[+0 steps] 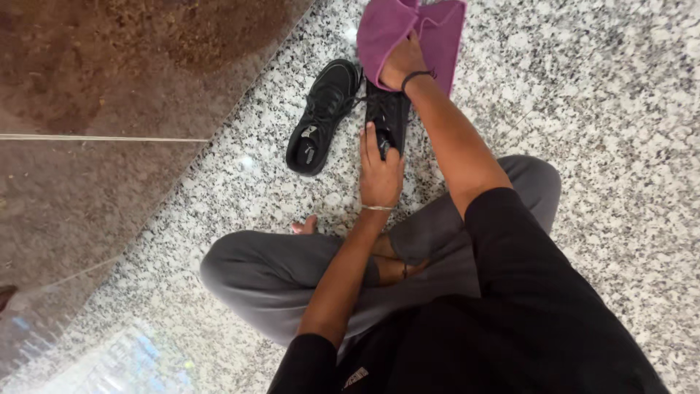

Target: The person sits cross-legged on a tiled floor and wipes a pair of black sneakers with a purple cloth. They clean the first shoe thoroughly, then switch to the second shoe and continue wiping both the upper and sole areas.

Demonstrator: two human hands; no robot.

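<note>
nearest the camera, a black long-sleeved top (510, 321) and crossed legs in grey trousers (277, 273) are seen, the person being seated on a speckled grey granite floor (605, 109). a bare toe (305, 226) shows just past the left knee. further out, the left hand (380, 171), with a thin bangle at the wrist, is laid on the heel end of a black shoe (388, 117); its fingers (370, 142) are closed around the heel, the shoe being steadied on the floor in front of the legs. beyond it, the right hand (403, 64), a dark band at its wrist, is pressed onto the front of the same shoe, its fingers clamped on a purple cloth (415, 29) that is draped over the toe end. just beside this shoe, to the left and apart from both hands, a second black shoe (323, 117) lies on the floor with its opening turned up. a brown polished wall panel (109, 95) fills the left side.
</note>
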